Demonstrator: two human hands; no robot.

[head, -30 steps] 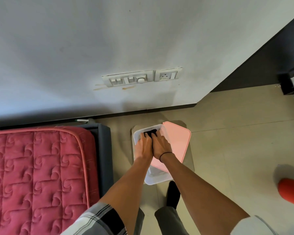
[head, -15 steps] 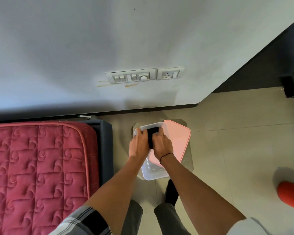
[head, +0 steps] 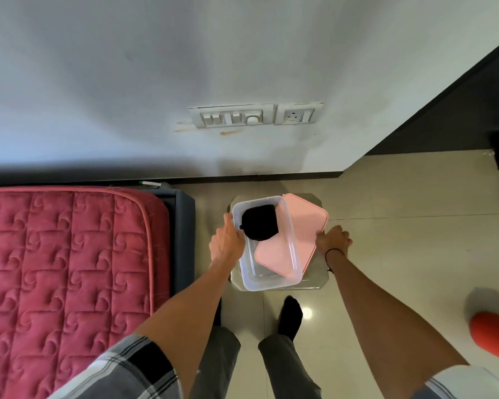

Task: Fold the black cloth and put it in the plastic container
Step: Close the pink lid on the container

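Note:
The black cloth [head: 260,223] lies folded into a small bundle in the far end of the clear plastic container [head: 267,283], which stands on a small low stool [head: 314,279]. A pink lid [head: 306,223] lies at the container's right side and shows partly through its clear wall. My left hand [head: 225,244] grips the container's left rim, thumb over the edge. My right hand [head: 333,239] holds the lid's right edge. Neither hand touches the cloth.
A red quilted mattress [head: 64,254] on a grey bed frame [head: 182,240] fills the left. The wall with a switch panel [head: 231,118] is just behind the stool. My foot in a black sock [head: 290,316] stands below it. An orange-red object [head: 493,335] lies at the right.
Both hands have let go of the black cloth and left it in the container. My left hand went to the container's rim and my right hand to the pink lid's edge.

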